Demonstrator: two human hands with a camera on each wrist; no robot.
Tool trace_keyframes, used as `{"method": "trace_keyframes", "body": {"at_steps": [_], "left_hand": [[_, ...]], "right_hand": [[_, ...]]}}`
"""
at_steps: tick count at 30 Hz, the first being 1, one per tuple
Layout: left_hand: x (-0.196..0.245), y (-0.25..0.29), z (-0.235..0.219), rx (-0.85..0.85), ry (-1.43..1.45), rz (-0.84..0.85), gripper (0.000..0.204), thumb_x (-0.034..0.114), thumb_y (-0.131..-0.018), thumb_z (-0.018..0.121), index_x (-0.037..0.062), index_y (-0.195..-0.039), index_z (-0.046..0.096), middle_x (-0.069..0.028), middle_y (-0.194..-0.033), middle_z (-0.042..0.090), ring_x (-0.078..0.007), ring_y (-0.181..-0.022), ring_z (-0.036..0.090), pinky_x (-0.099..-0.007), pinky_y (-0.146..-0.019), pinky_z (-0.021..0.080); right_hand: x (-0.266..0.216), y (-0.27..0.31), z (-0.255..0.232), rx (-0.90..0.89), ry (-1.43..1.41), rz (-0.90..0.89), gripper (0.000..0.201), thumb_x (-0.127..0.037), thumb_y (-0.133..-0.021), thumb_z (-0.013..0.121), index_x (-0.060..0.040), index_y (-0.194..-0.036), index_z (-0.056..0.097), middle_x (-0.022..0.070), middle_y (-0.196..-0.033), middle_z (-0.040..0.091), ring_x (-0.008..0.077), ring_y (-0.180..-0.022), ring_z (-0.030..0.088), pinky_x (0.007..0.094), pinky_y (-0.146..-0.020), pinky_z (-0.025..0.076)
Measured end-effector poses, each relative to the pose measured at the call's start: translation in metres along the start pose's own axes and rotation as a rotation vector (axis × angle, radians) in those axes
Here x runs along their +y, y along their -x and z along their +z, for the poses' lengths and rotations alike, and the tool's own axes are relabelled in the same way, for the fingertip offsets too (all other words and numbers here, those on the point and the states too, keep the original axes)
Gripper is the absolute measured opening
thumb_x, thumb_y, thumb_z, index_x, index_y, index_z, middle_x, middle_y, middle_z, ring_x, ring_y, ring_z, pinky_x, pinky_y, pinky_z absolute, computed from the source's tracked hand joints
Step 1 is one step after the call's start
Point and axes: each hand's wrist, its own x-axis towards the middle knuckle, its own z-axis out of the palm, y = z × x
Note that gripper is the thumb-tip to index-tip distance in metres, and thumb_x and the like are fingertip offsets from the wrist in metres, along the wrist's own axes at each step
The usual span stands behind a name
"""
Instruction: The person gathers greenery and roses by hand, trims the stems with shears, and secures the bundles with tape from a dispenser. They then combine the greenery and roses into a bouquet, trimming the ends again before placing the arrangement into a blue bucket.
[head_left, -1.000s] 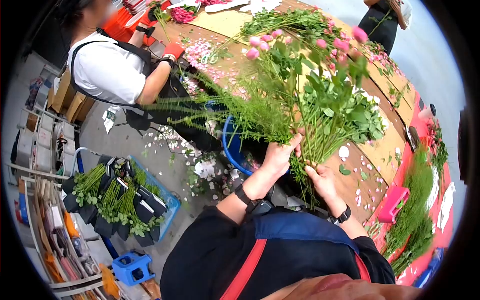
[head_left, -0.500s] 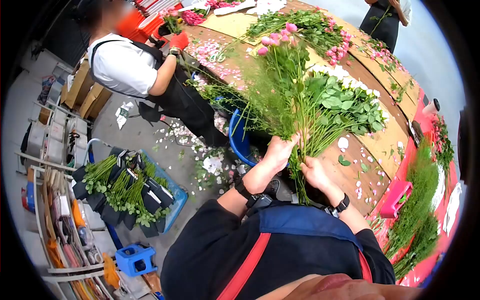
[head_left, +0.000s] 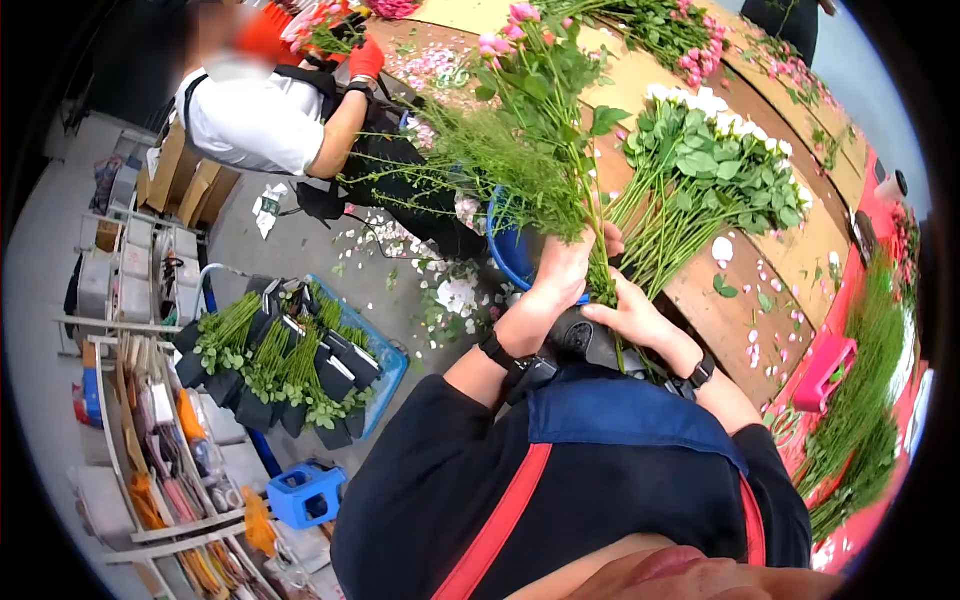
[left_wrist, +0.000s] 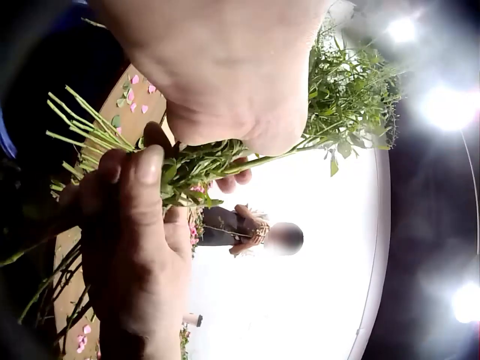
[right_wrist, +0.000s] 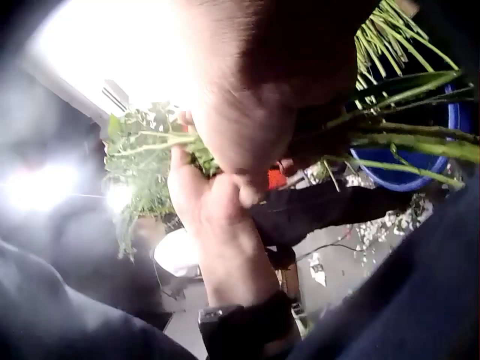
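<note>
Bearing pink blooms (head_left: pixel 492 45), feathery greenery (head_left: pixel 510 158): stems (head_left: pixel 599 266) clamped in left fingers (left_wrist: pixel 242 177) and right fingers (left_wrist: pixel 144 195)

- Between our left hand (head_left: pixel 565 268) and right hand (head_left: pixel 638 316), the held stems (head_left: pixel 602 282) fill the gap.
- Rightward, we can pass over the petal-strewn table (head_left: pixel 735 335) as far as the pink basket (head_left: pixel 825 375).
- Ahead of our right hand, the white-flower bundle (head_left: pixel 690 170) blocks us.
- Leftward, feathery greenery (head_left: pixel 500 165) and the blue bucket (head_left: pixel 512 250) obstruct us; another person (head_left: pixel 260 125) stands beyond.
- Floor (head_left: pixel 420 376) opens between our left sleeve (head_left: pixel 430 440) and the blue tray (head_left: pixel 391 372).
</note>
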Motion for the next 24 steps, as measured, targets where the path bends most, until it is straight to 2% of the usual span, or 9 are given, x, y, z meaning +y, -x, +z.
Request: {"method": "trace_keyframes", "body": {"at_steps": [2, 5, 6, 8, 10, 14, 17, 22, 24], "left_hand": [[0.005, -0.001, -0.003, -0.079, 0.009, -0.033, 0.036, 0.03, -0.1, 0.042, 0.0042, -0.124, 0.047, -0.0104, -0.097, 0.063, -0.0172, -0.081, 0.062, -0.0307, -0.071, 0.051], [0.009, -0.003, -0.018, -0.224, -0.205, 0.021, 0.059, 0.05, -0.093, 0.044, 0.0002, -0.124, 0.049, -0.0151, -0.12, 0.057, -0.0247, -0.106, 0.058, -0.0388, -0.09, 0.047], [0.012, -0.006, -0.028, -0.287, -0.296, 0.08, 0.066, 0.054, -0.089, 0.051, 0.0005, -0.128, 0.047, -0.017, -0.126, 0.054, -0.0274, -0.112, 0.055, -0.0417, -0.096, 0.045], [0.032, -0.018, -0.05, -0.461, -0.03, -0.086, 0.08, 0.054, -0.079, 0.065, 0.0012, -0.134, 0.04, -0.0212, -0.136, 0.044, -0.0331, -0.125, 0.045, -0.0459, -0.105, 0.036], [0.037, -0.028, -0.063, -0.402, 0.043, -0.183, 0.08, 0.046, -0.077, 0.072, 0.002, -0.135, 0.039, -0.0238, -0.141, 0.036, -0.0363, -0.131, 0.037, -0.0476, -0.109, 0.031], [0.012, -0.041, -0.075, -0.105, 0.089, -0.391, 0.031, 0.024, -0.091, 0.059, 0.003, -0.114, 0.055, -0.0146, -0.099, 0.065, -0.0299, -0.098, 0.062, -0.0452, -0.092, 0.048], [-0.009, -0.038, -0.075, -0.099, 0.194, -0.278, 0.012, 0.017, -0.09, 0.059, 0.0053, -0.095, 0.059, -0.0076, -0.075, 0.061, -0.0225, -0.076, 0.062, -0.0407, -0.077, 0.052], [-0.022, -0.033, -0.068, -0.185, 0.166, -0.287, 0.011, 0.014, -0.09, 0.058, 0.0043, -0.097, 0.059, -0.0082, -0.082, 0.063, -0.0215, -0.084, 0.063, -0.0367, -0.082, 0.051], [-0.017, -0.031, -0.061, -0.171, 0.074, -0.289, 0.015, 0.013, -0.086, 0.063, 0.0029, -0.097, 0.063, -0.0119, -0.103, 0.065, -0.0228, -0.093, 0.063, -0.0373, -0.085, 0.051]], "right_hand": [[0.007, -0.007, 0.011, 0.123, -0.148, 0.177, 0.031, -0.012, -0.088, 0.061, -0.0023, -0.116, 0.052, 0.0112, -0.103, 0.062, 0.0172, -0.098, 0.058, 0.0323, -0.087, 0.046], [0.022, -0.013, 0.018, 0.236, -0.095, -0.013, 0.022, -0.008, -0.089, 0.057, -0.0017, -0.11, 0.054, 0.011, -0.093, 0.062, 0.0177, -0.088, 0.058, 0.0326, -0.08, 0.047], [0.025, -0.015, 0.018, 0.253, -0.043, -0.068, 0.019, -0.007, -0.088, 0.055, -0.0005, -0.105, 0.054, 0.0137, -0.086, 0.06, 0.0202, -0.081, 0.059, 0.0343, -0.076, 0.048], [0.025, -0.018, 0.012, 0.178, 0.034, 0.073, 0.018, -0.008, -0.085, 0.055, 0.0008, -0.1, 0.052, 0.0191, -0.082, 0.059, 0.0279, -0.078, 0.061, 0.0382, -0.072, 0.049], [0.021, -0.018, 0.013, 0.137, 0.145, 0.063, 0.021, -0.011, -0.082, 0.055, 0.0031, -0.096, 0.049, 0.0253, -0.085, 0.06, 0.0403, -0.083, 0.061, 0.0444, -0.071, 0.048], [0.025, -0.026, 0.023, 0.083, 0.232, 0.173, 0.025, -0.011, -0.08, 0.057, 0.003, -0.098, 0.045, 0.0266, -0.084, 0.059, 0.0438, -0.085, 0.059, 0.0475, -0.072, 0.048], [0.03, -0.021, 0.029, 0.084, 0.303, 0.192, 0.027, -0.009, -0.082, 0.056, 0.0017, -0.102, 0.042, 0.027, -0.082, 0.058, 0.0451, -0.083, 0.058, 0.0485, -0.071, 0.047], [0.041, -0.004, 0.02, 0.036, 0.236, 0.218, 0.022, -0.007, -0.085, 0.053, -0.0004, -0.102, 0.041, 0.0255, -0.077, 0.056, 0.0438, -0.076, 0.059, 0.046, -0.066, 0.047], [0.036, 0.0, 0.013, -0.018, 0.196, 0.243, 0.021, -0.008, -0.085, 0.054, -0.0004, -0.101, 0.042, 0.0254, -0.078, 0.057, 0.043, -0.075, 0.06, 0.0445, -0.066, 0.048]]}}
